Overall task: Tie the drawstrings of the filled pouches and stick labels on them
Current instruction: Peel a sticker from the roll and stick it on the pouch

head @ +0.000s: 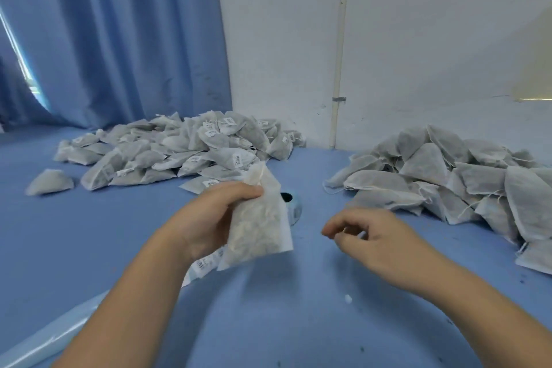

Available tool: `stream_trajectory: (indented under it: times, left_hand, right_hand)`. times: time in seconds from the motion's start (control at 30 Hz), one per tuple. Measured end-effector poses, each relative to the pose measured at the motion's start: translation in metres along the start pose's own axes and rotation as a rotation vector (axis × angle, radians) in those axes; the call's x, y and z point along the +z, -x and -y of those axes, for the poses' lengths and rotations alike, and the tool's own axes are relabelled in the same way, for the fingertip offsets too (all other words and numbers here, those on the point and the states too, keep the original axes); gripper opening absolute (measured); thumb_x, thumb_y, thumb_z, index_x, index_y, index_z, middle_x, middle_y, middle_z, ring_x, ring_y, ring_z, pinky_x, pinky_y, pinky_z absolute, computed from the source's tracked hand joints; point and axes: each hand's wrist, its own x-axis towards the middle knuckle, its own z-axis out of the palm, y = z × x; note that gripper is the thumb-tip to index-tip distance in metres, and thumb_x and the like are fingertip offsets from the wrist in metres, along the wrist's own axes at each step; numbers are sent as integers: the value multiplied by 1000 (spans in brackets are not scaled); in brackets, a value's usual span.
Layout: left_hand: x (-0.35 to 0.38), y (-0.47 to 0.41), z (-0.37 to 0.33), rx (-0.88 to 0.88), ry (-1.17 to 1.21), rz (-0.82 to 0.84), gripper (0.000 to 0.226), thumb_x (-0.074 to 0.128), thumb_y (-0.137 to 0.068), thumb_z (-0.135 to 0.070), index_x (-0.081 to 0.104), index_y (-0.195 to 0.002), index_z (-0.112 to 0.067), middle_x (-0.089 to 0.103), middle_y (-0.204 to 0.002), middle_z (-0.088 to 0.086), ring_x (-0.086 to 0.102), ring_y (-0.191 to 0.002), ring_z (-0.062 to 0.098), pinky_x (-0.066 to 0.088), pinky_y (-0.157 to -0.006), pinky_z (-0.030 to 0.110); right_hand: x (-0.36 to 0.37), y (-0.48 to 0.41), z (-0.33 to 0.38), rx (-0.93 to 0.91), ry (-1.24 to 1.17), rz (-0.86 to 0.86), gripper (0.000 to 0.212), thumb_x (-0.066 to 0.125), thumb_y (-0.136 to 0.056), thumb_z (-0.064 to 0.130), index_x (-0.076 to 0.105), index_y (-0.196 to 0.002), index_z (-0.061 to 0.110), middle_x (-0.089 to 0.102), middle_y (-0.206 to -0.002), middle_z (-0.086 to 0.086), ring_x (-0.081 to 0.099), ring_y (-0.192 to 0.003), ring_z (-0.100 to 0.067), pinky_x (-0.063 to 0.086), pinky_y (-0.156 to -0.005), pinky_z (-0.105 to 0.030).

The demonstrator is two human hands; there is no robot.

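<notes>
Closest to me, a pale plastic strip (50, 334) lies along the bottom-left edge of the blue desk (298, 323). Just past that, my left hand (209, 218) has its fingers (248, 190) wrapped round a filled pouch (260, 227). It's holding the pouch up off the desk near the middle, with the neck end tilted up and away. A strip of white labels (200, 267) pokes out from under that hand.

My right hand (379, 236) hovers near the pouch without touching it, fingers curled in and thumb and forefinger close together. Honestly can't tell if they're pinching something small or nothing at all, it's too blurry.

Right behind the pouch there's a round bluish thing (295, 209) with a dark hole, mostly hidden. Further out sit a labelled heap (185, 152) of pouches on the left and a plain heap (448, 182) with loose drawstrings on the right, well apart. One lone pouch (49, 182) sits left of the labelled heap. At the back are a blue curtain (119, 39) and a white wall (418, 39) with a thin pipe (339, 69) running down it.
</notes>
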Motion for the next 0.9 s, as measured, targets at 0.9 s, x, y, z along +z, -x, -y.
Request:
stream_trajectory:
  times: [0.9]
  left_hand:
    - [-154,80,26,-360,-559,-277,20,57,-94,-23,67,-105,-10,76,-98,7,73,-91,23,58,-77,33]
  right_hand:
    - [99,-164,-8,298,380,111,54,34,-97,55,57,-82,8,64,-66,-11,58,-52,-23,52,-61,-32]
